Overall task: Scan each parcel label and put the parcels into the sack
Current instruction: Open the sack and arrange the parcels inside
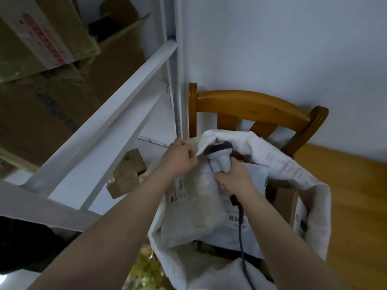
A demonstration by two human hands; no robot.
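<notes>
A white woven sack stands open in front of a wooden chair. Inside its mouth lies a pale plastic-wrapped parcel with printed labels, over a grey mailer that shows a barcode. My left hand pinches the far top edge of the pale parcel, right next to the sack's rim. My right hand grips a grey handheld barcode scanner, head up over the sack opening, its dark cable trailing down toward me. A brown box edge shows deeper in the sack.
A wooden chair backs against the white wall behind the sack. A white metal shelf frame runs along the left, with large cardboard boxes on it. A small taped cardboard parcel lies beside the sack. Wooden surface at right.
</notes>
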